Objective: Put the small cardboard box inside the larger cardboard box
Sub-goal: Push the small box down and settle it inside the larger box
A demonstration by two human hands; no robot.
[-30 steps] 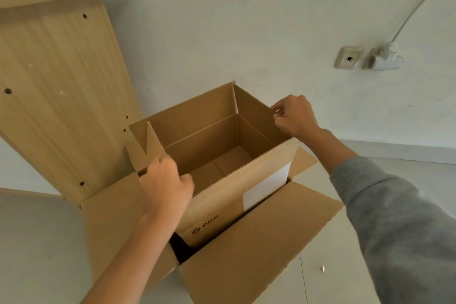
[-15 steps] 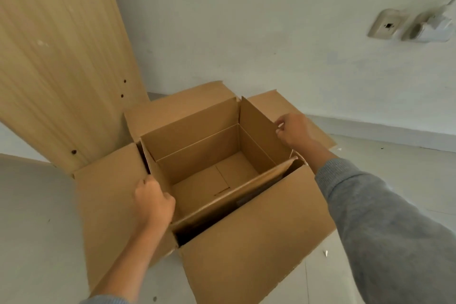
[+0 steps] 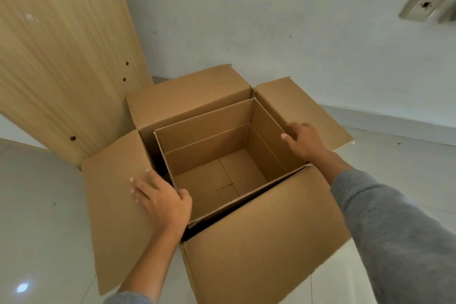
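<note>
Small box [image 3: 222,170] sitting inside the big box [image 3: 266,242] between both hands, left hand [image 3: 160,200] spread – thumb over its near-left corner, right hand [image 3: 304,140] spread loosely at its right wall

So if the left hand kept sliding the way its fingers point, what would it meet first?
The left hand lies on the big box's left flap, fingers pointing up-left. Going on, it would probably cross that flap, then meet the wooden panel, though depth is unclear.
</note>
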